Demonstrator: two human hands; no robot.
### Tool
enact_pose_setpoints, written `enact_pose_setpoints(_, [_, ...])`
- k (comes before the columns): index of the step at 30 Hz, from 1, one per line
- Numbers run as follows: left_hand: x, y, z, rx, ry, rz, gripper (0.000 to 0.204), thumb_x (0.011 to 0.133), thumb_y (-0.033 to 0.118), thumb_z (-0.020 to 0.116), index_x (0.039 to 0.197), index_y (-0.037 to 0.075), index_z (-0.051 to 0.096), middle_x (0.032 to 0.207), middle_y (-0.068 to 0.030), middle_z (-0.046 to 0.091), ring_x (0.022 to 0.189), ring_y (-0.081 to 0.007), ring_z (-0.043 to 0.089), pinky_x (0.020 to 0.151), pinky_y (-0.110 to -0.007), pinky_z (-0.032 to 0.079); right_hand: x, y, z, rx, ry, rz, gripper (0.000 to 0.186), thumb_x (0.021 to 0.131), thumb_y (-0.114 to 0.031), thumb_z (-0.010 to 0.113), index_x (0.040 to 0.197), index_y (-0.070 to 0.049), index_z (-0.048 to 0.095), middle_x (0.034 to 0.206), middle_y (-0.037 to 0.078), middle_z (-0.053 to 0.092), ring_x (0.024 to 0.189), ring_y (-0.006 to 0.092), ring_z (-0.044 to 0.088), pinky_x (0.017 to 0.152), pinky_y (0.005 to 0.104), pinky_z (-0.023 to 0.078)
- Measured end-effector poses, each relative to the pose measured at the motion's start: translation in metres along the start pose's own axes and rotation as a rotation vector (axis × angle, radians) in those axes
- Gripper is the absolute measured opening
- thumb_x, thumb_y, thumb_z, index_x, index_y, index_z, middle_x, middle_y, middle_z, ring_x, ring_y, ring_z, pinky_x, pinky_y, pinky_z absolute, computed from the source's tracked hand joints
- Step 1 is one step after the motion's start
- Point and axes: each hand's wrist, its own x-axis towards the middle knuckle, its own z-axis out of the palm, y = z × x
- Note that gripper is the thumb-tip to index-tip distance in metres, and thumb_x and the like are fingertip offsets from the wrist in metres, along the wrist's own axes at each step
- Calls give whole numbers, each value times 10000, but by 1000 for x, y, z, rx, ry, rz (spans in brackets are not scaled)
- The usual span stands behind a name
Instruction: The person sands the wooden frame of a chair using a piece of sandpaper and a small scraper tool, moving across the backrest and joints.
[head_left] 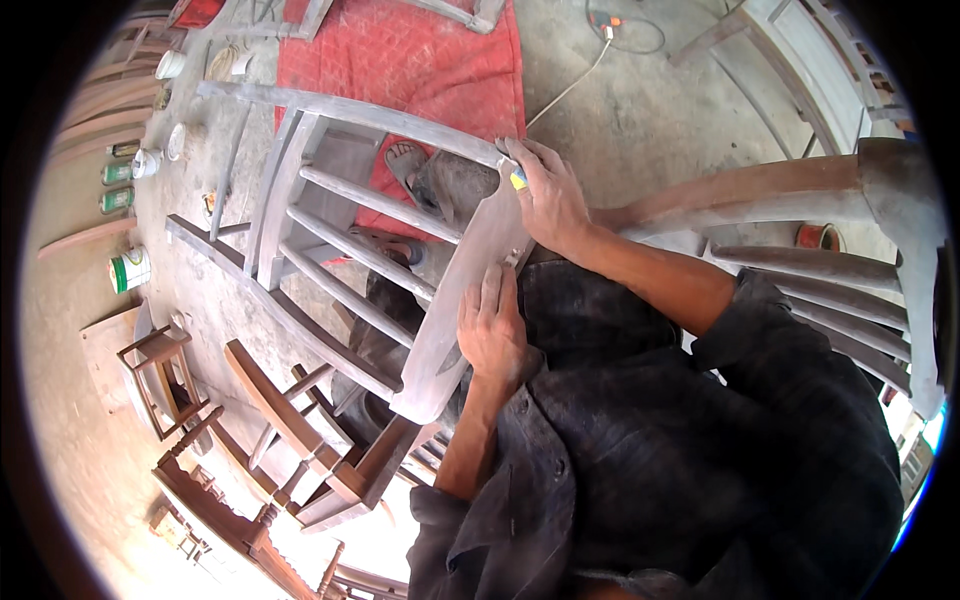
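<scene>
A pale grey, dusty wooden chair (364,207) lies tilted across my lap, with several slats between its back posts and its broad top rail (430,370) nearest me. My right hand (550,198) grips a small yellow-and-blue pad (518,178) at the far end of that rail, against the corner where it meets a post. My left hand (490,330) holds the middle of the broad rail, fingers together and bent over its face, near a cut-out.
Another grey chair (820,262) stands at my right, beside a red can (818,237). A red mat (330,60) lies ahead under my sandalled feet, with a cable (570,80) beyond. Brown chairs (300,450) stand lower left; buckets (130,268) and tins line the left.
</scene>
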Motion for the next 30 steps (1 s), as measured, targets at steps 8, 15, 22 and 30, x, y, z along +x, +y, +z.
enact_pose_setpoints(8, [16,2,0,16,-65,22,414,793,9,593,1200,-3,663,1181,-119,649,958,-310,633,816,-417,526,4,3,2,-21,10,-10,456,968,-79,580,1419,-45,522,1337,194,606,1266,390,538,1052,483,430])
enact_pose_setpoints(15, [11,6,-2,-9,-30,-16,380,772,-27,607,1133,45,701,1126,-93,686,948,-308,648,817,-400,542,-3,5,4,-16,-16,-1,564,887,-32,613,1438,-43,493,1392,175,576,1319,355,508,1049,483,417])
enact_pose_setpoints(22, [14,4,1,-2,-27,-34,418,753,-36,615,1157,33,700,1157,-101,686,959,-318,648,845,-418,541,1,8,6,-16,16,-7,591,862,-33,635,1437,-42,500,1373,175,593,1322,346,513,1040,474,418])
enact_pose_setpoints(30, [16,2,-1,6,-34,-29,419,745,-42,620,1149,32,701,1169,-108,686,952,-328,647,839,-425,539,3,0,4,11,34,-25,510,920,-16,581,1425,-55,523,1353,198,591,1267,384,539,1060,475,431])
